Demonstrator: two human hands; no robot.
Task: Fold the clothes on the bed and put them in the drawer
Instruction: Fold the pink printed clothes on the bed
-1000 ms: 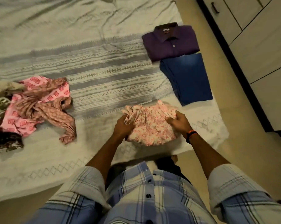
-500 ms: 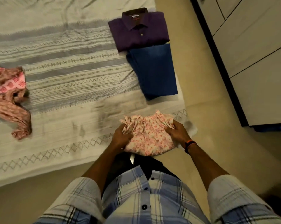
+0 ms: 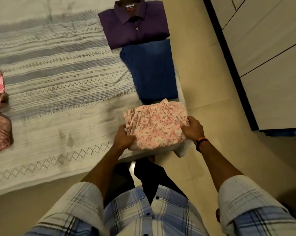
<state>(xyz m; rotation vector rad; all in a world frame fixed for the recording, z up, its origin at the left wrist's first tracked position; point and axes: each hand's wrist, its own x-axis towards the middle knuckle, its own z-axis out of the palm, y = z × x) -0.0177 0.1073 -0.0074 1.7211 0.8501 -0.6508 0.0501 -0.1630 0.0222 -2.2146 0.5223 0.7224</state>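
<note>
Gripping the floral garment (image 3: 156,126) at 3 and 9 o'clock, right hand (image 3: 193,129) and left hand (image 3: 124,137) risk dropping it off the bed (image 3: 58,116) corner.

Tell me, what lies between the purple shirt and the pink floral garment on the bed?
The folded blue jeans lie between the purple shirt and the pink floral garment, as the head view shows.

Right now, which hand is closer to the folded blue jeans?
Right. The right hand grips the floral garment just below the blue jeans; the left hand grips its opposite edge, farther away.
</note>
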